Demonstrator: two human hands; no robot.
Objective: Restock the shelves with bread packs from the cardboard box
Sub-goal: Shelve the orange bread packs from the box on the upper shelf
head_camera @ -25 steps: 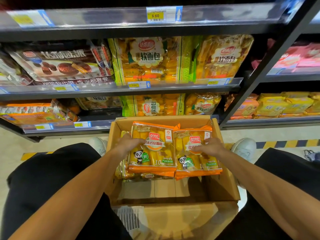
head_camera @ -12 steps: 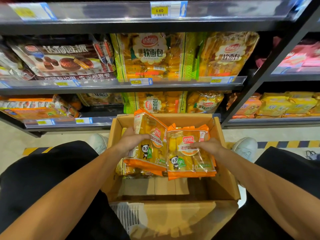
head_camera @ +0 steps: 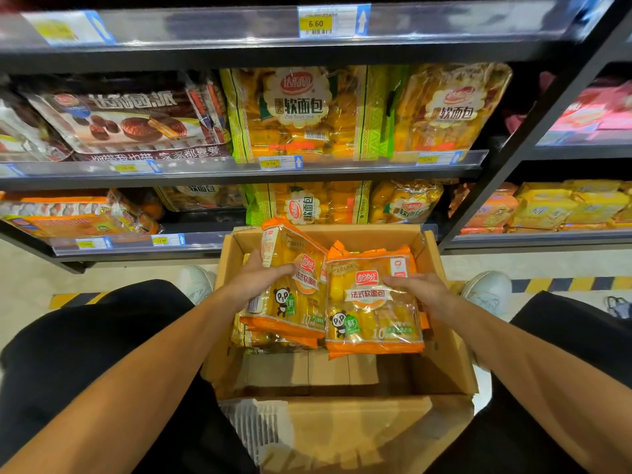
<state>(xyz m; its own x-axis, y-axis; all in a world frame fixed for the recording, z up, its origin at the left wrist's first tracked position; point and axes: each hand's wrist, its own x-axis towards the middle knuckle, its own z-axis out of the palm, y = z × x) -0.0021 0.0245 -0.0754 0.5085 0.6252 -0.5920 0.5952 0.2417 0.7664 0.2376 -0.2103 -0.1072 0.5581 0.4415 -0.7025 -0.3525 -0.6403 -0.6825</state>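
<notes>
Left hand (head_camera: 254,285): fingers curled round the upper edge of a tilted bread pack (head_camera: 294,295). Right hand (head_camera: 420,290): fingers clamped on the side of a second pack (head_camera: 371,306), held flat. Both packs sit just above the open cardboard box (head_camera: 441,340), more packs beneath them. Shelves (head_camera: 239,174) beyond: largely stocked. Progress: neither held pack shelved yet; box part full.

1. A pale tiled floor (head_camera: 30,289) ran beneath the shelving across the lower left of the frame.
2. Yellow-and-black hazard tape (head_camera: 561,283) striped the floor at the right, with another strip at the left.
3. A dark metal upright (head_camera: 533,131) slanted through the upper right.
4. A price tag (head_camera: 316,23) reading 6.60 sat at the top centre.
5. Lighting was bright and even.
</notes>
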